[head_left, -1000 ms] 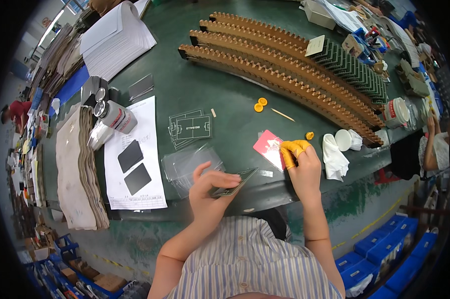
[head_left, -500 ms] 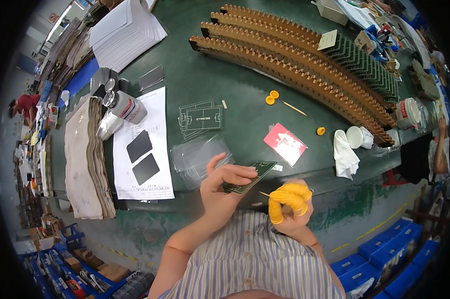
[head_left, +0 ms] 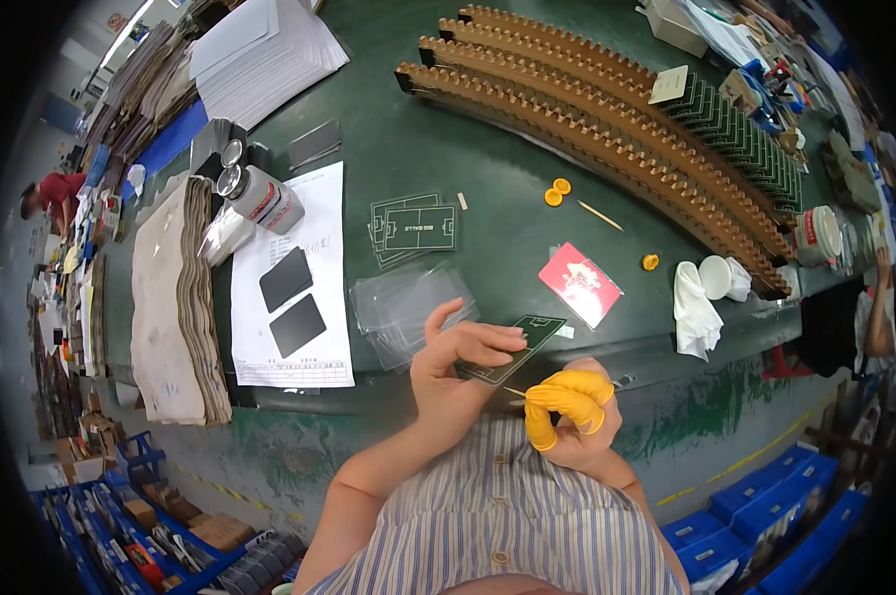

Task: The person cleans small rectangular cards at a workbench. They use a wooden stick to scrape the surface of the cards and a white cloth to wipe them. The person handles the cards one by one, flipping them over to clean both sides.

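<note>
**Two hands met over one small green card**

Both hands had drawn back from the green counter (head_left: 487, 169) toward the striped shirt. The left hand (head_left: 453, 372) pinched the dark green printed rectangular card (head_left: 512, 349) between thumb and fingers. Just right of them, the right hand (head_left: 572, 416), yellow-capped fingers (head_left: 567, 395) curled together, brought a thin stick to its edge.

I'm at a factory assembly bench: a long green worktable (head_left: 487, 248) with a worn, paint-chipped front edge. Curved wooden slotted racks (head_left: 606, 129) run across it, some filled with dark cards (head_left: 745, 129). Stacks of grey sheets (head_left: 264, 59) and brown board (head_left: 175, 297) sit at my left. Blue parts bins (head_left: 775, 496) stand on the floor, and another worker (head_left: 51, 188) sits farther along the line.
</note>
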### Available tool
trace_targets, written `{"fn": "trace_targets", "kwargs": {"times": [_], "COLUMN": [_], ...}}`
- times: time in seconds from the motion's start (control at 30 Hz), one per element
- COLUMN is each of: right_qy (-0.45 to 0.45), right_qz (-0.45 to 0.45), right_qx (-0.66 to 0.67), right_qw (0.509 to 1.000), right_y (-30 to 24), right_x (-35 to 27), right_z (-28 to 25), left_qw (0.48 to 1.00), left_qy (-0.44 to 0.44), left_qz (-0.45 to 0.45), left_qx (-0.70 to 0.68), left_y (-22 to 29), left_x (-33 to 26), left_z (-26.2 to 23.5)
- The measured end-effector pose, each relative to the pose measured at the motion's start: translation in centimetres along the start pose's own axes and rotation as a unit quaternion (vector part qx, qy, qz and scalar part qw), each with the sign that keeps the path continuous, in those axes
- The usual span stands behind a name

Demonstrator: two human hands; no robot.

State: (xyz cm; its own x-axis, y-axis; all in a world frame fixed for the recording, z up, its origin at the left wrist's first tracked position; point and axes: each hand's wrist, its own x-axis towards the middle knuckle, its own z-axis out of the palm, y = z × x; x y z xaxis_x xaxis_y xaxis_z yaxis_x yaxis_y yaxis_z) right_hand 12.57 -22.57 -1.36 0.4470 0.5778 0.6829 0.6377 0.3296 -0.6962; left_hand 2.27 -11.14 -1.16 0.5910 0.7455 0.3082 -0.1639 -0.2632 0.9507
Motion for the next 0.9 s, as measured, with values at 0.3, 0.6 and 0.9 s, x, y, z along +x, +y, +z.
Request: {"fn": "trace_targets", "kwargs": {"times": [0.3, 0.6, 0.9], "right_qy": [-0.002, -0.017, -0.026], "right_qz": [-0.006, -0.002, 0.005], "right_qx": [-0.005, -0.016, -0.01], "right_qw": [1.0, 1.0, 1.0], "right_y": [0.1, 0.1, 0.18], "right_x": [0.14, 0.29, 0.33], "right_z": [0.28, 0.28, 0.5], "left_qw": [1.0, 1.0, 1.0], "left_qy": [-0.005, -0.002, 0.006], "left_qz": [0.005, 0.006, 0.009], "left_qx": [0.001, 0.012, 0.011], "left_y": [-0.13, -0.25, -0.31], "left_x": [0.06, 0.19, 0.2], "left_z": [-0.14, -0.12, -0.22]}}
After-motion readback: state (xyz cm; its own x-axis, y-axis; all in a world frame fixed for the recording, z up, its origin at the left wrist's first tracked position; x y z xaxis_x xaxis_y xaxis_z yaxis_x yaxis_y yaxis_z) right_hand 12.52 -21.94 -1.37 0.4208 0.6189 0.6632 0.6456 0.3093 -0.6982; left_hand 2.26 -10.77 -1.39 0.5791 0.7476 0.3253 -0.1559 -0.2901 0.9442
